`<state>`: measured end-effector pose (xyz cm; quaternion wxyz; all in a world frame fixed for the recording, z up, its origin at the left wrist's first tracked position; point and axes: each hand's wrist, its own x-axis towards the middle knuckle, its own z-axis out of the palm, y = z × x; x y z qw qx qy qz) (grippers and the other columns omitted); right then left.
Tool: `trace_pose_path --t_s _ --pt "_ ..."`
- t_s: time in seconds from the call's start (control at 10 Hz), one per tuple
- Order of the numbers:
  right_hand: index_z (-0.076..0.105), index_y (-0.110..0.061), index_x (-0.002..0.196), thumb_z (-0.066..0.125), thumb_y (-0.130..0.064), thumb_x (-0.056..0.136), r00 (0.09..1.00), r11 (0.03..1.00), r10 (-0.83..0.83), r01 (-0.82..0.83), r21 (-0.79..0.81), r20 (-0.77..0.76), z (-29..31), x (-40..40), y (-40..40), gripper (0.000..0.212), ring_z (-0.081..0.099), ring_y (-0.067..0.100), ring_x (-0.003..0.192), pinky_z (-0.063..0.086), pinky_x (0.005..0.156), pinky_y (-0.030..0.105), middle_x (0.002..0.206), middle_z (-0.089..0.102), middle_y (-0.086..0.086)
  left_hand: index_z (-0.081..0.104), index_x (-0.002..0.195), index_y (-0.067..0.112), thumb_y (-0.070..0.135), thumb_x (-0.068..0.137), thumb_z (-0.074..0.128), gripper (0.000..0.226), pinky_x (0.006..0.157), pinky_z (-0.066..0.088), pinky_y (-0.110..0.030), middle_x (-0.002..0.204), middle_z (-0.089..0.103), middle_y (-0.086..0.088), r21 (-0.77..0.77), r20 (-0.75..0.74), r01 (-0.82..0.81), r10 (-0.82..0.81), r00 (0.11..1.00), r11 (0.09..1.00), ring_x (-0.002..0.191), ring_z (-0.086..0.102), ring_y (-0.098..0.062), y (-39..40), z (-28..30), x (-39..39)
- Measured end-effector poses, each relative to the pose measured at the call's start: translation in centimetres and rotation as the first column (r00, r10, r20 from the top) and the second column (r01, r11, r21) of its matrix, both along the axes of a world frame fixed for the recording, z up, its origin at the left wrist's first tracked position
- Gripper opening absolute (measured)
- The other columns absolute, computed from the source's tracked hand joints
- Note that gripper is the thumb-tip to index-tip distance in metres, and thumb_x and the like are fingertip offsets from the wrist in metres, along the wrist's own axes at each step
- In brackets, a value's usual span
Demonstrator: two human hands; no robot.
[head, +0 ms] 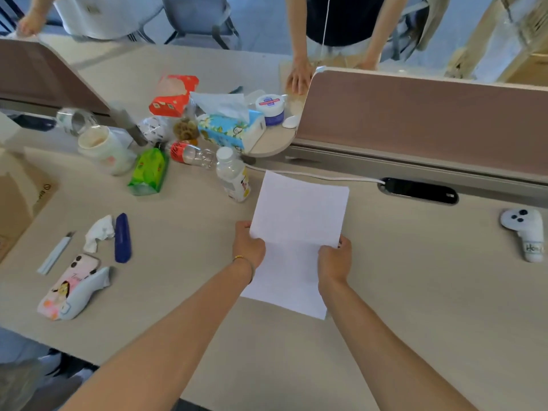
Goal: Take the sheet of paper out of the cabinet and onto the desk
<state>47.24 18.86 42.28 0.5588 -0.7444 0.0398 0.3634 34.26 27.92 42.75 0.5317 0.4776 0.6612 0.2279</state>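
Right, sweeping left to right across the light wood desk [415, 292]. At 9 o'clock, by the left edge: a thin white utility knife [56, 253], a crumpled tissue [99, 232], a dark blue pen-shaped case [122, 238], and below them a phone in a pink cartoon case [69, 284] propped on a pale blue holder.

Up at 10 to 11 o'clock is the clutter pile: a white open jar [102, 149], a green wipes pack [148, 172], a red tissue box [175, 94], a plastic cola bottle [192, 154] lying on its side, a blue floral tissue box [231, 129], a blue-lidded tub [269, 109]. A small white drink bottle [232, 178] stands upright just beside the paper's far-left corner; touching or not, can't tell.

Centre frame: the sheet of paper [299, 221], blank white, over the desk with its long side running toward 12 o'clock, slightly tilted clockwise. Far end looks lifted off the desk; whether the near end rests on the surface is unclear. Left hand [247, 247] pinches its left edge about midway, thumb on top, thin gold bracelet at the wrist. Right hand [335, 261] is closed on the right edge at about the same height. Hands apart, the sheet's width between them.

At 1 o'clock, a white cable [320, 176] runs to a black cable grommet [418, 191] under the brown divider panel [415, 114]. At 3 o'clock, a white controller [526, 229], well apart from the paper.

Beyond the divider, another person's hand [298, 77] rests on the far desk.
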Motion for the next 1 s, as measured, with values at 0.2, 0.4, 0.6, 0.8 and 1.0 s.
trace_pose_path --t_s 0.2,0.4,0.6,0.8,1.0 --pt "0.052 -0.015 0.130 0.044 0.005 0.087 0.998 0.999 0.031 -0.032 -0.011 -0.048 -2.1 1.5 2.5 0.048 0.065 0.024 0.091 0.055 0.084 0.042 0.112 0.068 0.002 0.048 0.119 0.017 -0.010 0.089 0.039 0.042 0.079 0.042 -0.030 0.108 0.060 -0.011 -0.017 -0.120 -0.025 0.022 0.993 1.000 0.093 0.056 -0.029 2.8 -3.2 1.6" --pt "0.061 -0.021 0.107 0.043 0.008 0.082 0.996 0.996 0.085 -0.085 -0.001 -0.033 -2.7 2.7 4.0 0.042 0.062 0.021 0.081 0.051 0.075 0.034 0.096 0.068 0.000 0.050 0.136 0.011 -0.004 0.089 0.041 0.050 0.091 0.045 -0.031 0.127 0.060 -0.013 -0.013 -0.224 0.007 -0.010 0.975 1.000 0.114 0.058 -0.032 4.2 -3.8 2.5" --pt "0.059 -0.016 0.099 0.037 -0.016 0.062 0.969 0.957 0.239 -0.226 -0.183 0.054 -4.2 3.6 5.5 0.043 0.058 0.028 0.092 0.054 0.083 0.037 0.123 0.059 0.011 0.049 0.141 0.019 0.009 0.090 0.046 0.052 0.110 0.034 -0.043 0.141 0.043 -0.013 -0.007 -0.493 0.101 -0.091 0.865 0.995 0.134 0.037 -0.035 5.4 -3.6 2.8" --pt "0.045 -0.031 0.069 0.033 -0.013 0.064 0.926 0.901 0.367 -0.331 -0.280 0.085 -1.8 4.0 5.2 0.022 0.058 0.039 0.121 0.056 0.097 0.051 0.133 0.052 0.010 0.046 0.143 0.020 0.013 0.089 0.046 0.054 0.106 0.033 -0.043 0.142 0.038 -0.011 -0.051 -0.566 0.184 -0.180 0.804 0.982 0.131 0.035 -0.034 5.9 -3.9 2.6" --pt "0.063 -0.023 0.130 0.043 -0.004 0.082 0.869 0.871 0.454 -0.387 -0.304 0.195 -0.8 4.4 4.0 0.055 0.052 0.029 0.129 0.051 0.105 0.044 0.132 0.048 0.006 0.040 0.149 0.023 0.015 0.092 0.044 0.058 0.110 0.033 -0.046 0.144 0.037 -0.012 -0.051 -0.543 0.192 -0.188 0.818 0.980 0.134 0.034 -0.034 5.5 -3.0 2.1"
